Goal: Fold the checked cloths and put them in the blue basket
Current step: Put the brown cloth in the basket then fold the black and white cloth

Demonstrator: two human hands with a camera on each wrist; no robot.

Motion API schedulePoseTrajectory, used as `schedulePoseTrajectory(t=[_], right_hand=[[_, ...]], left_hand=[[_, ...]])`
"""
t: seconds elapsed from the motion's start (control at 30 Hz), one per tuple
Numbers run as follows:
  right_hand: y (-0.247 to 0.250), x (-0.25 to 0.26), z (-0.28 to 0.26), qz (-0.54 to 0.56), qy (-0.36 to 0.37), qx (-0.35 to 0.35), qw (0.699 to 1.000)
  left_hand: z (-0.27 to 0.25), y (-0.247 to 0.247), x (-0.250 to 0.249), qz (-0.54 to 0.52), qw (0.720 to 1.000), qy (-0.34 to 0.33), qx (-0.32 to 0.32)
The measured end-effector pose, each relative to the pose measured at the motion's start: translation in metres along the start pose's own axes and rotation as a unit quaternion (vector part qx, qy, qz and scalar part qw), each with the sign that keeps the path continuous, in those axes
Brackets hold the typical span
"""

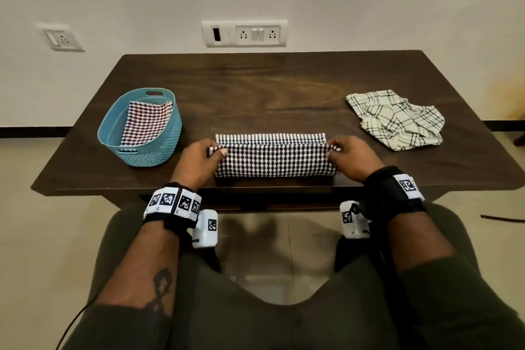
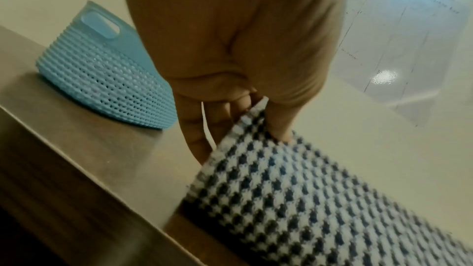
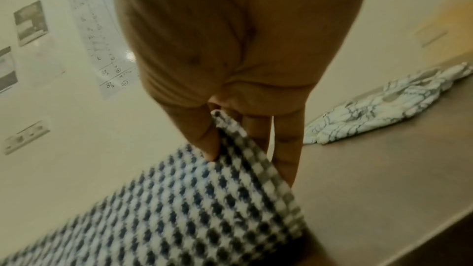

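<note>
A dark blue-and-white checked cloth (image 1: 272,158) lies partly folded near the table's front edge, its near half lifted over toward the far edge. My left hand (image 1: 211,150) pinches its left corner (image 2: 253,120) between thumb and fingers. At the other end my right hand (image 1: 332,149) pinches the right corner (image 3: 225,126) the same way. The blue basket (image 1: 159,145) stands on the left of the table, and a folded red-and-white checked cloth (image 1: 145,122) lies inside it. The basket (image 2: 102,80) sits just left of my left hand.
A crumpled cream cloth with dark green checks (image 1: 397,119) lies at the right of the brown table (image 1: 270,88); it also shows in the right wrist view as the cream cloth (image 3: 384,106). Wall sockets (image 1: 244,34) sit behind the table. My knees are under the front edge.
</note>
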State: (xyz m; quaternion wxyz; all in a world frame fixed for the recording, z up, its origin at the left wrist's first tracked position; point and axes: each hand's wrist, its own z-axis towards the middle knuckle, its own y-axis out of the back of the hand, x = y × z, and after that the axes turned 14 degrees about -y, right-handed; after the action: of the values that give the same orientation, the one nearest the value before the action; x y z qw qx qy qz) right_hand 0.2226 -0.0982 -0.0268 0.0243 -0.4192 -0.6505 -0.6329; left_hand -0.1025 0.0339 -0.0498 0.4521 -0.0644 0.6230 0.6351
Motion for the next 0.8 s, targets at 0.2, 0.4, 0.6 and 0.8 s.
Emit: schedulePoseTrajectory(t=[0.2, 0.4, 0.6, 0.8], right_hand=[[-0.023, 0.009, 0.061, 0.042, -0.072, -0.055, 0.995], [-0.040, 0.004, 0.095, -0.048, -0.130, -0.062, 0.988], [-0.046, 0.000, 0.107, -0.100, -0.149, -0.057, 0.982], [-0.048, 0.003, 0.106, -0.123, -0.155, -0.058, 0.979]], left_hand=[[0.050, -0.016, 0.010, 0.063, 0.994, 0.085, 0.005], [0.074, -0.037, 0.020, 0.141, 0.979, 0.139, 0.059], [0.079, -0.050, 0.019, 0.179, 0.971, 0.146, 0.062], [0.082, -0.055, 0.021, 0.183, 0.970, 0.155, 0.038]])
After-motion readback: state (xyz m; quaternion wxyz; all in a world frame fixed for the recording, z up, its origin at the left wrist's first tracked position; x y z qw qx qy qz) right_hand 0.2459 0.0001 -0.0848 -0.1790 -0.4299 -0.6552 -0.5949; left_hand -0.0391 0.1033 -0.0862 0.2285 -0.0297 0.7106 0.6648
